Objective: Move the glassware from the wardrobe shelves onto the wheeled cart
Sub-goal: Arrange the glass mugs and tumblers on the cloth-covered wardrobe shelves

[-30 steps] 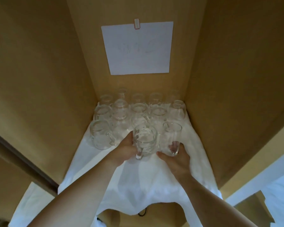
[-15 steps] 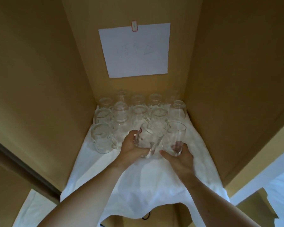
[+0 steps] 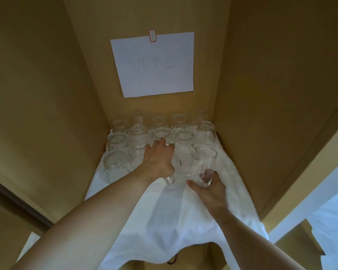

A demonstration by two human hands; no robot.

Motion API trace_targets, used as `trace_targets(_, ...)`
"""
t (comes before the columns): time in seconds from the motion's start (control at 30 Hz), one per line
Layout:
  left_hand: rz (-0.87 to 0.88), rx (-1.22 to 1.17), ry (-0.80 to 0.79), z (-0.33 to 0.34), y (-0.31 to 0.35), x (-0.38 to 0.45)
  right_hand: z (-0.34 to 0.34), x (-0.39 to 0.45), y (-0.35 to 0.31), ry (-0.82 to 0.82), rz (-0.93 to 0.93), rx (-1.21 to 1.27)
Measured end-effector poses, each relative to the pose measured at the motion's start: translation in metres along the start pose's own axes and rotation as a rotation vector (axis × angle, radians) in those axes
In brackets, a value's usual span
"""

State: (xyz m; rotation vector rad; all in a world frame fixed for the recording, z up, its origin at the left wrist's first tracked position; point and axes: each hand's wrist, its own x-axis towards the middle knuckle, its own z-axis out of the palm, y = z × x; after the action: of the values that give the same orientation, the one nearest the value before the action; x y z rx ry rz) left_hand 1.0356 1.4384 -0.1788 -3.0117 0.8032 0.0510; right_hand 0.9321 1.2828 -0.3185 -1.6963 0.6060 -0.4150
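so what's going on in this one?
A person is pulling glassware off a cloth-covered shelf. The right hand grips a tall glass by its base, tilted. The left hand reaches among the mugs, holding a handled mug. The other glasses sit further back.

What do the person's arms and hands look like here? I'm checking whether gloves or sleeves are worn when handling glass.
Both arms are bare from the frame's bottom edge to the fingertips: no sleeves show. The left hand and right hand wear no gloves. No ring, watch, bracelet or other marking shows on either wrist or on the fingers that are visible.
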Motion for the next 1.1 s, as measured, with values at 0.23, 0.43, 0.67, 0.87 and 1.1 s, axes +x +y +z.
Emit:
trace_targets(0.23,-0.003,0.244,-0.070,0.020,0.020,0.017,0.000,0.001,0.003,-0.001,0.001,0.006)
trace_targets(0.43,-0.037,0.052,-0.142,0.023,0.011,0.026,-0.002,0.001,0.001,0.004,0.014,0.012)
trace_targets(0.67,0.019,-0.082,-0.148,0.021,-0.010,0.017,-0.004,-0.003,-0.007,-0.018,0.021,-0.026)
trace_targets(0.87,0.059,-0.262,-0.366,-0.007,-0.007,0.020,-0.019,0.010,-0.035,-0.086,0.072,-0.145)
trace_targets(1.1,0.244,-0.141,-0.158,0.003,-0.040,0.011,-0.051,0.028,-0.093,-0.107,-0.212,-0.437)
